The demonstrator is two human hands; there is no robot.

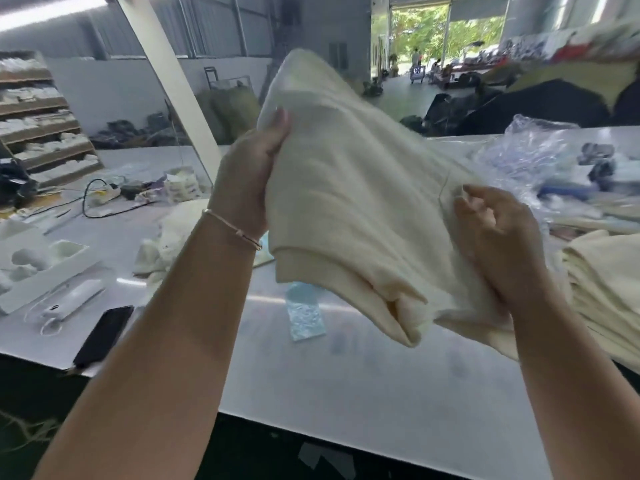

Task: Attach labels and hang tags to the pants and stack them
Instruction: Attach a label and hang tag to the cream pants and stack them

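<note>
— Two bare forearms fill the near view, and the left hand [254, 183] has its thumb and fingers clamped on the upper edge of the folded cream pants [349, 202], thin bracelet [235, 230] at the wrist.

— And the right hand [498, 244]?

— Closed on the lower right side of the fold, fingers curled in, thumb and forefinger pinched as if on a thread; too blurred to be sure. The pants hang in the air between both hands, above the white table [346, 393], touching nothing else.

— How would you say they handle?

— Soft and light, I'd judge. The cloth droops between the grips and the folded layers gape at the bottom corner. Hold it by the thick ribbed hem or the fold edges, not one loose layer, or it will slide open.

— Any containers?

— A small clear bag [304, 315] lies flat on the table beneath, with tiny pale pieces inside, perhaps fasteners. Crumpled clear plastic bags [530, 154] sit far right; their contents I cannot make out. A white tray [45, 271] on the left holds pale odds and ends.

— And the stack?

— A stack of cream garments [602, 289] lies at the right edge, just beside the right wrist.
</note>
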